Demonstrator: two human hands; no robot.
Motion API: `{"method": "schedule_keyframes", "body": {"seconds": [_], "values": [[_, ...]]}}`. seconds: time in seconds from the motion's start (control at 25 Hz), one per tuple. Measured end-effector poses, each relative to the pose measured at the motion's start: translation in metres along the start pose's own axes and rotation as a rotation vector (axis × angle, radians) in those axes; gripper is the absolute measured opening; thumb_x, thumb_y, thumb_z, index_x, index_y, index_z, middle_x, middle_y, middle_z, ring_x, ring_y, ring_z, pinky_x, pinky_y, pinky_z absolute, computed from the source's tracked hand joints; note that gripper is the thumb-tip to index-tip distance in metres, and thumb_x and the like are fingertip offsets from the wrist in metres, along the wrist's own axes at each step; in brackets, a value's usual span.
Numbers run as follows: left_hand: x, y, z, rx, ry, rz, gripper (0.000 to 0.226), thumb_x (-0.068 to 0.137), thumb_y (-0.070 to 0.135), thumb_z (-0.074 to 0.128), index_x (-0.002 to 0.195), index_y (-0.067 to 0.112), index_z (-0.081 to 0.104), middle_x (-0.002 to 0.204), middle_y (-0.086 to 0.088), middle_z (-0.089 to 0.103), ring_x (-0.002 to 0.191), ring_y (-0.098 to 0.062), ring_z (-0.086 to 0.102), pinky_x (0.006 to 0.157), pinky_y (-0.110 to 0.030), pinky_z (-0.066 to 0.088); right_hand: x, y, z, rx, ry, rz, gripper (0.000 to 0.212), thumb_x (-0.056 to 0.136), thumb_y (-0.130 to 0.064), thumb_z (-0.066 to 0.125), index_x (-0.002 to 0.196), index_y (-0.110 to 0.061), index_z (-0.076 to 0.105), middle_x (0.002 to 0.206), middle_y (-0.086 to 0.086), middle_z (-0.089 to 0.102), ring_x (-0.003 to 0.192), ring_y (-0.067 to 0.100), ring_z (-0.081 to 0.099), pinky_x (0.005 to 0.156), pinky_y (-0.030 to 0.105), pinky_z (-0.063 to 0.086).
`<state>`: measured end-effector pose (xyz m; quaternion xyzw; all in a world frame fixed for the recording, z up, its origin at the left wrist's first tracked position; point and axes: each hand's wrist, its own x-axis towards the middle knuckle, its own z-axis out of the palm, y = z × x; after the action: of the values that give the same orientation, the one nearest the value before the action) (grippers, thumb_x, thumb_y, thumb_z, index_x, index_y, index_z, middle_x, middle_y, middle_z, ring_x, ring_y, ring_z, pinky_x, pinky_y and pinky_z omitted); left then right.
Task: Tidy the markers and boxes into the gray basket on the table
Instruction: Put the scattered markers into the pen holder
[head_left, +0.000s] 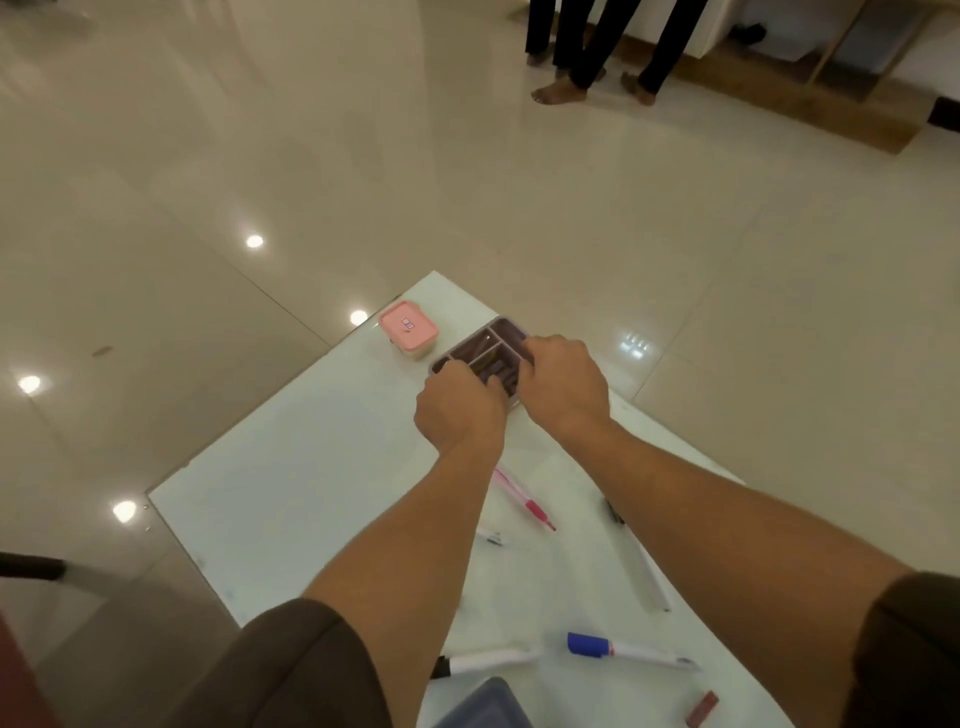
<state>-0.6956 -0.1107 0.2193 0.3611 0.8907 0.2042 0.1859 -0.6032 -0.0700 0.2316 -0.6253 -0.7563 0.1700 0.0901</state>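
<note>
Big white table (291, 493) under it all. Gray plastic basket (483, 704) at the near edge, only a corner shows. Purple plastic tray w/ dividers (506, 330) sits at the far end. My left hand (457, 410) & right hand (563, 384) curl round its near side, holding it. Small pink-lidded box (408, 330) is just left of the tray. White marker w/ blue cap (631, 650) & white marker w/ black cap (483, 662) lie by the basket.

Gray basket (485, 706): cut by bottom edge, only 1 corner seen. Divided tray (501, 332): near side hidden behind left hand (460, 410) and right hand (563, 384); their hold unclear. Pink box (408, 332): label too small to read. Red pen (524, 501): partly under left forearm.
</note>
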Motion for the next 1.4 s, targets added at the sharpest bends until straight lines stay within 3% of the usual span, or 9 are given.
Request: {"method": "schedule_keyframes", "body": {"seconds": [0.24,0.48,0.64,0.96,1.08,1.24,1.4], "values": [[0.023,-0.005,0.003,-0.017,-0.044,-0.015,0.030,0.078,0.029,0.072,0.105,0.016,0.069,0.100,-0.007,0.072,0.089,-0.030,0.069,0.069,-0.033,0.050,0.006,-0.008,0.015,-0.158,-0.152,0.088,0.022,0.094,-0.012,0.051,0.113,-0.014,0.061,0.106,0.013,0.065,0.089,0.028,0.058,0.072,0.036,0.051],[0.002,0.005,-0.014,0.111,0.069,0.272,0.027,0.078,0.036,0.066,0.095,0.019,0.077,0.088,-0.006,0.074,0.083,-0.032,0.069,0.069,-0.035,0.053,-0.042,0.007,-0.010,0.127,0.015,0.266,0.015,0.086,-0.015,0.062,0.100,-0.017,0.066,0.090,0.003,0.067,0.077,0.024,0.062,0.064,0.033,0.052],[-0.069,0.026,-0.011,0.135,-0.046,0.470,0.026,0.076,0.038,0.066,0.093,0.022,0.078,0.084,-0.002,0.074,0.080,-0.028,0.069,0.062,-0.028,0.043,-0.106,0.062,-0.044,0.193,0.056,0.384,0.015,0.080,-0.021,0.065,0.094,-0.016,0.068,0.083,-0.001,0.066,0.074,0.021,0.062,0.057,0.027,0.046],[-0.180,0.014,0.026,0.210,-0.345,0.524,0.017,0.080,0.031,0.067,0.088,0.018,0.075,0.079,0.000,0.072,0.068,-0.017,0.061,0.057,-0.026,0.044,-0.209,0.149,-0.042,0.186,-0.080,0.494,0.011,0.083,-0.028,0.067,0.089,-0.020,0.070,0.084,0.001,0.072,0.077,0.023,0.066,0.061,0.026,0.045],[-0.180,0.004,0.030,0.233,-0.313,0.535,0.017,0.078,0.035,0.067,0.085,0.022,0.074,0.075,0.003,0.071,0.069,-0.018,0.065,0.059,-0.027,0.051,-0.223,0.145,-0.032,0.216,-0.031,0.487,0.015,0.086,-0.028,0.066,0.096,-0.018,0.070,0.090,0.003,0.073,0.087,0.025,0.067,0.070,0.031,0.051],[-0.168,-0.014,0.014,0.281,-0.264,0.558,0.016,0.080,0.035,0.070,0.085,0.020,0.071,0.071,0.004,0.067,0.062,-0.013,0.057,0.050,-0.021,0.033,-0.230,0.117,-0.012,0.316,0.002,0.429,0.015,0.089,-0.028,0.062,0.097,-0.017,0.066,0.091,0.006,0.072,0.086,0.028,0.067,0.069,0.035,0.054],[-0.157,-0.027,-0.001,0.294,-0.191,0.553,0.016,0.079,0.032,0.071,0.081,0.016,0.071,0.070,-0.002,0.069,0.064,-0.020,0.057,0.061,-0.027,0.037,-0.233,0.088,0.006,0.331,0.030,0.416,0.018,0.093,-0.030,0.058,0.105,-0.017,0.063,0.095,0.006,0.071,0.086,0.027,0.067,0.073,0.038,0.058]]}}
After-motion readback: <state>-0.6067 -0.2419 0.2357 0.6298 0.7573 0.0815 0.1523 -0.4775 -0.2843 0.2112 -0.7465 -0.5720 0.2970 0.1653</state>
